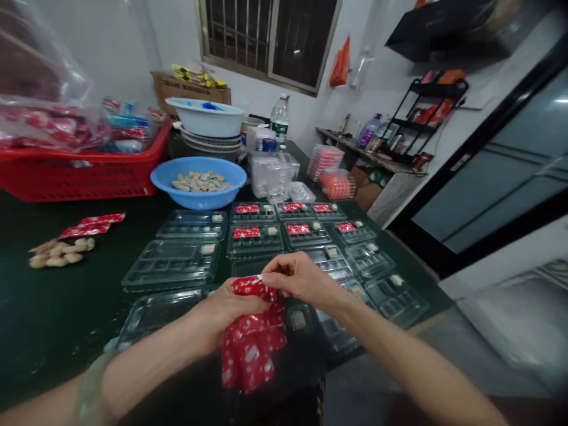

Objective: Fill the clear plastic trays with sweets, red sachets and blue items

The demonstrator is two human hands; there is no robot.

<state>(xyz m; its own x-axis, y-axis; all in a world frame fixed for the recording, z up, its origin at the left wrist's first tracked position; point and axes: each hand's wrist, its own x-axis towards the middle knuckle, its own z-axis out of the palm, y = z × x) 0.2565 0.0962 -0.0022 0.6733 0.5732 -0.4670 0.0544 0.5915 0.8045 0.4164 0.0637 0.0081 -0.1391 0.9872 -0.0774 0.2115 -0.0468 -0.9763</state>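
My left hand (228, 313) is closed around a strip of red sachets (251, 349) that hangs down below it. My right hand (302, 278) pinches the top sachet (248, 286) of the strip at its edge, right beside the left fingers. Both hands hover over the near rows of clear plastic compartment trays (173, 263) laid out on the dark table (53, 307). Several far trays hold a red sachet (247, 232) and a small wrapped sweet each.
A blue bowl of wrapped sweets (199, 180) stands behind the trays. A red basket (84, 165) of packets is at the back left. Loose peanuts (60, 251) and two red sachets (93, 225) lie at left. Stacked clear boxes (273, 174) and a white basin (206, 118) stand farther back.
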